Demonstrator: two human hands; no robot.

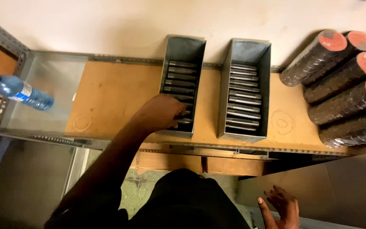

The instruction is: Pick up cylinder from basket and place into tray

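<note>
While right fingers point(272, 199) spread, left fingers point(178, 113) curl onto dark grey steel bars point(179, 80).

Left arm stretched forward, left hand point(159, 113) curled with fingers bent downward; right hand point(281, 208) low, open, fingers spread loosely.

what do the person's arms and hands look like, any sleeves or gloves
Both hands are bare: no gloves, rings or watch show on the left hand or the right hand. The left forearm is bare up to a short dark sleeve near the shoulder. The person wears dark, seemingly black clothing. Only the right hand and wrist are in view, so its sleeve cannot be judged.
</note>
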